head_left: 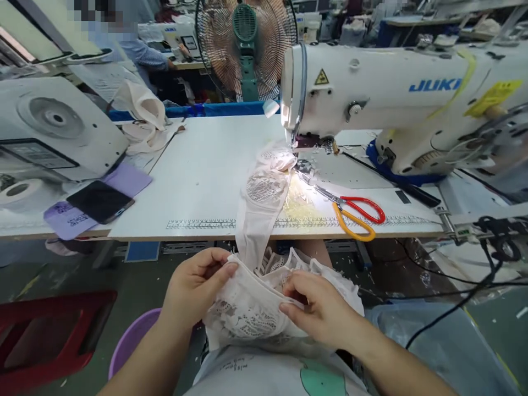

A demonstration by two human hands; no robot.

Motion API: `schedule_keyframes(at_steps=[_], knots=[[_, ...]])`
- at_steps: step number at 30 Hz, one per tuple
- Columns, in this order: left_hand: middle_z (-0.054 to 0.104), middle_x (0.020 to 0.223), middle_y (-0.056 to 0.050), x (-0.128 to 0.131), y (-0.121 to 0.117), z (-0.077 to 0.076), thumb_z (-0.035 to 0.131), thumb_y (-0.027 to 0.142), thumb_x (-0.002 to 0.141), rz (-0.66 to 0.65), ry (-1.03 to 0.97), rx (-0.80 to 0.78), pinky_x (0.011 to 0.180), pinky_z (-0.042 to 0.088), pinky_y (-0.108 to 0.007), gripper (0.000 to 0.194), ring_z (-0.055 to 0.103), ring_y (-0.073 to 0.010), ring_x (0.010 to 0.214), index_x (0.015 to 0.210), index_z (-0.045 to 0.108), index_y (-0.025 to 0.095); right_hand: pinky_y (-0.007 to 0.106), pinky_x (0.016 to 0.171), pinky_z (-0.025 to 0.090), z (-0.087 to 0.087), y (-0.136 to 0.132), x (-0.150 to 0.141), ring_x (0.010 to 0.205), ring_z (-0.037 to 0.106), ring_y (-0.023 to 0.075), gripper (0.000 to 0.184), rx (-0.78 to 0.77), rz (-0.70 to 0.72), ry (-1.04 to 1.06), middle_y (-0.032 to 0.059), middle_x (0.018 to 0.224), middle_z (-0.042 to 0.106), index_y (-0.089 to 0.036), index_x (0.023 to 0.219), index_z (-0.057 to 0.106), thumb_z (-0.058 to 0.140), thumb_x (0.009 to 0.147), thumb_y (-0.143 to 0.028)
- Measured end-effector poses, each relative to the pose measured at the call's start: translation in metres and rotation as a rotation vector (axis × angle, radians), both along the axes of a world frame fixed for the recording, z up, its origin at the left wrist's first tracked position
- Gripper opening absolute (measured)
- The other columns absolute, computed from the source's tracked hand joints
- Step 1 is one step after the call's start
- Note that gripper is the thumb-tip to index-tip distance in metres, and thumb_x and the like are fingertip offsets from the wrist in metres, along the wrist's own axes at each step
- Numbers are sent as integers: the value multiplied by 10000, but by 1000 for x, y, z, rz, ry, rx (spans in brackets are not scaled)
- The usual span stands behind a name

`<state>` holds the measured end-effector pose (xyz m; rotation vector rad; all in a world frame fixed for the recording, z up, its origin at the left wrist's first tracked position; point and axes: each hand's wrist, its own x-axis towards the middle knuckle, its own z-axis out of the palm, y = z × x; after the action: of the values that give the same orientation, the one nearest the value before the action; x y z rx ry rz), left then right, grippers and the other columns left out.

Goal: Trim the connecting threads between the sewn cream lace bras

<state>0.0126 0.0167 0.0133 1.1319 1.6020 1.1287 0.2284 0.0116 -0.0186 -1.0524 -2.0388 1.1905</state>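
Observation:
A white lace bra [256, 313] lies bunched over my lap, below the table's front edge. My left hand [198, 283] pinches its edge between thumb and fingers on the left. On the right, my right hand [315, 308] pinches the same edge, which runs fairly straight between the two hands. Another pale lace piece [264, 190] stretches from under the needle area of the sewing machine [371, 88] down over the table edge toward my lap. Whether the two pieces are joined is hidden. Scissors [350, 212] with red and orange handles rest right of the lace.
A black phone [100, 202] sits on purple paper at the left, beside a second machine [58, 126]. Pale cups [142, 113] are piled behind it. A fan [247, 49] stands beyond the table [198, 165]. Below are a purple tub [134, 335], a red stool [53, 330] and a clear bin [445, 341].

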Motion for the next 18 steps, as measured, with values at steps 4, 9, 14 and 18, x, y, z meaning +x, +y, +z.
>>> schedule_keyframes(at_steps=[4, 9, 14, 18], knots=[[560, 550, 20, 0, 3, 1, 725, 281, 571, -55, -1, -7, 384, 356, -186, 146, 456, -101, 459, 632, 634, 184, 223, 521, 348, -1, 1, 0, 591, 470, 124, 73, 32, 6, -36, -6, 644, 507, -183, 686, 508, 530, 756, -186], [530, 571, 40, 0, 4, 2, 724, 231, 584, -68, -235, -57, 398, 348, -173, 139, 447, -79, 458, 615, 596, 187, 216, 521, 358, -5, 6, -2, 577, 469, 116, 92, 13, 17, -22, -9, 623, 514, -175, 686, 530, 551, 767, -213], [551, 626, 38, 2, 20, -9, 741, 183, 540, 24, -350, -125, 395, 358, -171, 166, 479, -76, 460, 589, 582, 180, 207, 532, 356, -8, 15, -2, 599, 482, 110, 90, -9, 44, 18, -5, 643, 528, -162, 710, 562, 584, 768, -226], [585, 606, 27, 1, 31, -22, 766, 203, 498, 41, -181, -79, 404, 392, -184, 192, 512, -100, 486, 566, 586, 187, 200, 543, 358, -12, 21, -2, 609, 487, 102, 75, -25, 3, -3, -8, 658, 545, -155, 701, 570, 609, 753, -192]])
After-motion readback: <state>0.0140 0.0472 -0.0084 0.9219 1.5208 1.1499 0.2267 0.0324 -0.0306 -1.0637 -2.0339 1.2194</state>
